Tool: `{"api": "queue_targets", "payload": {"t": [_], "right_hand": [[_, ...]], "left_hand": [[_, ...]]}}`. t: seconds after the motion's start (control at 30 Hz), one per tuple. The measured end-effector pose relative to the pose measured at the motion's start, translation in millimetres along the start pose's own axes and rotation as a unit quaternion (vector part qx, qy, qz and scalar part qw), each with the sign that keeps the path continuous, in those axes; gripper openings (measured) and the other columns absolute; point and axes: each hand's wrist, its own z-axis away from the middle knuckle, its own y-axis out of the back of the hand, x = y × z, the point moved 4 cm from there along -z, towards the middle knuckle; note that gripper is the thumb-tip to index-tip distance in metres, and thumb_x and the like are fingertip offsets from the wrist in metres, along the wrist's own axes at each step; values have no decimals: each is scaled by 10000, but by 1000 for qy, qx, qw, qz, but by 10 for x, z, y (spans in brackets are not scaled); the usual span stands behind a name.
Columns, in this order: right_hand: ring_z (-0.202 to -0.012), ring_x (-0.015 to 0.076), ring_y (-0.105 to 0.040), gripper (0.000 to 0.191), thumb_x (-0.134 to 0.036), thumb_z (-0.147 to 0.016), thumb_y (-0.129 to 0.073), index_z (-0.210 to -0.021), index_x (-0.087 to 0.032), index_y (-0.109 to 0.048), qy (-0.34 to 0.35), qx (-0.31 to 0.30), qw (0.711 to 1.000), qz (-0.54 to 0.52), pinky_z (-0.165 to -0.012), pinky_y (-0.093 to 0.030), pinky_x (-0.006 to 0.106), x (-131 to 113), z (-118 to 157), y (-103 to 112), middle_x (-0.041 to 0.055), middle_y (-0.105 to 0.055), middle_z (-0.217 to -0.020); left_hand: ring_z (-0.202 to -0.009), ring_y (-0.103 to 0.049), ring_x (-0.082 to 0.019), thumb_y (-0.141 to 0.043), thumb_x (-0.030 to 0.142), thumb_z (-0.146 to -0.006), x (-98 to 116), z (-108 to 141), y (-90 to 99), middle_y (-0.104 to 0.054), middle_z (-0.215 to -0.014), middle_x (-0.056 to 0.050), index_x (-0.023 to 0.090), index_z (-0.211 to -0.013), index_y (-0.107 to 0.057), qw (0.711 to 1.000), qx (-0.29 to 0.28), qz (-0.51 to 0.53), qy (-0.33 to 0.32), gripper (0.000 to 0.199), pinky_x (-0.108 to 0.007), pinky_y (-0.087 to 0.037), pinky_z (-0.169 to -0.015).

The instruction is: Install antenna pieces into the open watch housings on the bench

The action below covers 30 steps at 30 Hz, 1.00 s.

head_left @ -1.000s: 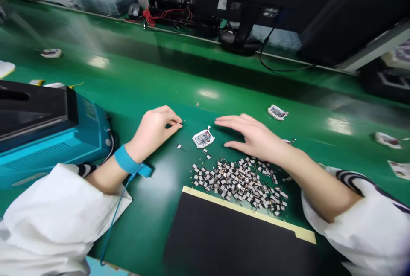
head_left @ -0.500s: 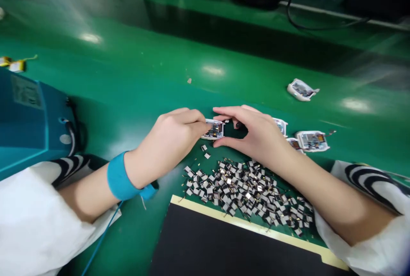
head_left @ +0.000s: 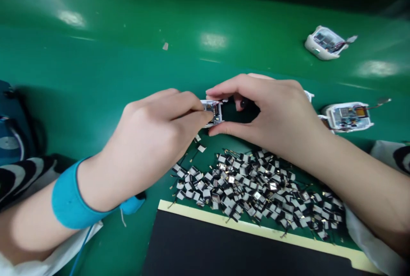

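Note:
A small white device case (head_left: 219,118) with an exposed circuit board sits between my hands above the green table. My left hand (head_left: 160,126), with a blue wrist strap (head_left: 68,195), closes over the left part of the case. Its thumb presses onto the board, and the other fingertips are hidden. My right hand (head_left: 265,105) grips the case's right side between thumb and index finger, curved in a C. Near the hands lies a heap of small grey-and-black parts (head_left: 250,186) with thin leads; two loose ones (head_left: 201,148) lie just under the case.
Similar open white cases lie to the right, one (head_left: 347,117) beside my right forearm and another (head_left: 325,42) farther back. A black sheet with a cream edge (head_left: 256,229) lies in front. Blue equipment (head_left: 13,126) stands at the left.
The view has moved closer and tilted down, so the hands and parts look larger. The left thumb now lies further over the board. Both hands stay on the same case.

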Motion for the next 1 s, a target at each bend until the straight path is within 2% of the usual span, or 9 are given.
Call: {"api": "queue_targets", "payload": {"t": [0.17, 0.3, 0.47, 0.67, 0.83, 1.0], "right_hand": [[-727, 133, -563, 430, -429, -623, -675, -957, -194, -539, 12, 6, 1000, 12, -609, -451, 254, -12, 2, 8, -36, -603, -869], [-762, 136, -571, 420, -471, -638, -643, -962, -226, -537, -11, -2, 1000, 16, -636, -444, 253, -3, 9, -2, -52, -586, -860], [-777, 137, -572, 382, -441, -657, -641, -943, -208, -547, -3, -3, 1000, 24, -646, -452, 255, -17, 7, 5, -47, -592, -868], [-775, 139, -579, 377, -468, -655, -626, -937, -233, -540, -16, -8, 999, 38, -645, -449, 267, -1, 4, 7, -63, -599, -881], [-762, 140, -580, 367, -466, -664, -622, -928, -225, -539, -5, -1, 999, 40, -636, -446, 266, 2, 2, 9, -57, -599, -856], [-701, 134, -566, 347, -400, -632, -685, -887, -210, -547, 28, 22, 999, 32, -568, -426, 252, -15, -3, 14, -34, -616, -805]], "left_hand": [[-776, -576, -150, -402, 233, -845, 14, -11, -13, -582, -755, 16, 222, -808, -623, 1000, 5, -7, 12, 225, -233, -459, -637], [-768, -577, -157, -382, 223, -850, 39, -20, -20, -576, -741, 5, 200, -797, -629, 999, 5, -42, -18, 253, -232, -455, -598], [-723, -575, -153, -361, 218, -852, 46, -26, -6, -564, -711, 1, 199, -804, -630, 997, 21, -69, -39, 274, -229, -438, -537], [-746, -580, -151, -335, 233, -857, 25, -27, -28, -536, -684, 9, 197, -794, -628, 996, 6, -81, -31, 302, -241, -461, -573], [-765, -577, -155, -330, 228, -856, 31, -13, -29, -522, -688, 12, 185, -812, -622, 997, 9, -73, -36, 299, -258, -455, -601], [-743, -567, -162, -371, 213, -846, 46, -9, -29, -543, -717, 8, 183, -798, -616, 997, 15, -67, -37, 251, -253, -408, -557]]}}
